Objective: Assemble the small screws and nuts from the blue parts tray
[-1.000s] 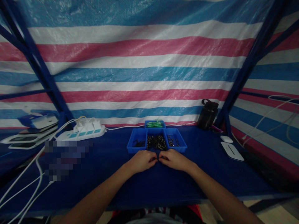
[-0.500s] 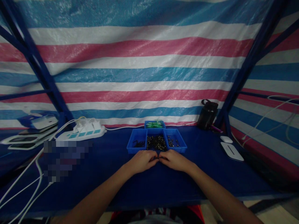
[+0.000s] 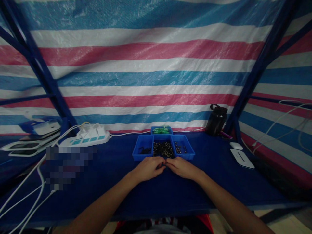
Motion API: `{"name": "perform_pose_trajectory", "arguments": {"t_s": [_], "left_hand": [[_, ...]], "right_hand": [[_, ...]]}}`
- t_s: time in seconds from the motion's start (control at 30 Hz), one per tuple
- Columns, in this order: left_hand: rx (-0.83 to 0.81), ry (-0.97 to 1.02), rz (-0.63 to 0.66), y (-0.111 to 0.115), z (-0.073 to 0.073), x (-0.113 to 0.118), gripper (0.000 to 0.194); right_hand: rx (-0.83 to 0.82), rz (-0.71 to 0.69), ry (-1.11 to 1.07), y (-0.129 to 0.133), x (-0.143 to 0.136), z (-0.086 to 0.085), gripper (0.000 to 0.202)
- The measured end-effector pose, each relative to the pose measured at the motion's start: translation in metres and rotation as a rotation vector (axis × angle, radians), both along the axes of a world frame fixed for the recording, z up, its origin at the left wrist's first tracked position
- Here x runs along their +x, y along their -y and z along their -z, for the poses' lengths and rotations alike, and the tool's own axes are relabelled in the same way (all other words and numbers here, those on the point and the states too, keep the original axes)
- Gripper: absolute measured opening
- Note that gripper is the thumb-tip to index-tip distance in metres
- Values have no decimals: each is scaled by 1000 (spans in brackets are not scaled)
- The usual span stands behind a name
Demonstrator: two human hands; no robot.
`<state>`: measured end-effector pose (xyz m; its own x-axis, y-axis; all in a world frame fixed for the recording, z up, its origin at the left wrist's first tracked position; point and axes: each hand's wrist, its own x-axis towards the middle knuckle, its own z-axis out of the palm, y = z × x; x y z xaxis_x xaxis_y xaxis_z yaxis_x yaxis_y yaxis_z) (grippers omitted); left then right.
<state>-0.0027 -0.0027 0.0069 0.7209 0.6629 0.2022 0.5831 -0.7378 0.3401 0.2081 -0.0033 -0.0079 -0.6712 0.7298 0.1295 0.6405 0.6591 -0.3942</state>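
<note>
My left hand [image 3: 150, 168] and my right hand [image 3: 179, 167] meet at the fingertips, just in front of the blue parts bins. Both have their fingers pinched together; whatever lies between them is too small and hidden to name. Behind the hands, the middle bin [image 3: 156, 137] carries a heap of small dark and brassy parts [image 3: 163, 149]. Thin black pieces [image 3: 145, 150] lie in the left bin [image 3: 137, 146]. A few small metallic parts [image 3: 180, 149] rest in the right bin [image 3: 189, 149]. Green pieces [image 3: 161, 130] fill the small bin [image 3: 152, 132] at the back.
On the blue table [image 3: 158, 198], a white power strip [image 3: 85, 140] with cables stands at left, near stacked white-framed devices [image 3: 31, 144]. A black bottle [image 3: 216, 119], a small white case [image 3: 236, 146] and a white flat device [image 3: 242, 158] stand at right. Striped sheeting [image 3: 151, 78] hangs behind.
The fingertips have shifted slightly, the right hand's fingers drawing a little closer to the left hand's. The bins and their contents look the same.
</note>
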Motion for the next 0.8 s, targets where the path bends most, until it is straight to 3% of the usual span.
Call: {"name": "perform_pose_trajectory", "arguments": {"t_s": [0.2,0.57,0.8], "left_hand": [[-7,-13,-18,2,-4,1,19],[16,-91,-76,-2,4,-2,14],[30,-151,-30,-2,6,1,14]], "right_hand": [[22,-15,23,-1,0,0,21],[41,29,-1,2,0,-6,20],[70,21,-20,3,-1,-6,21]]}}
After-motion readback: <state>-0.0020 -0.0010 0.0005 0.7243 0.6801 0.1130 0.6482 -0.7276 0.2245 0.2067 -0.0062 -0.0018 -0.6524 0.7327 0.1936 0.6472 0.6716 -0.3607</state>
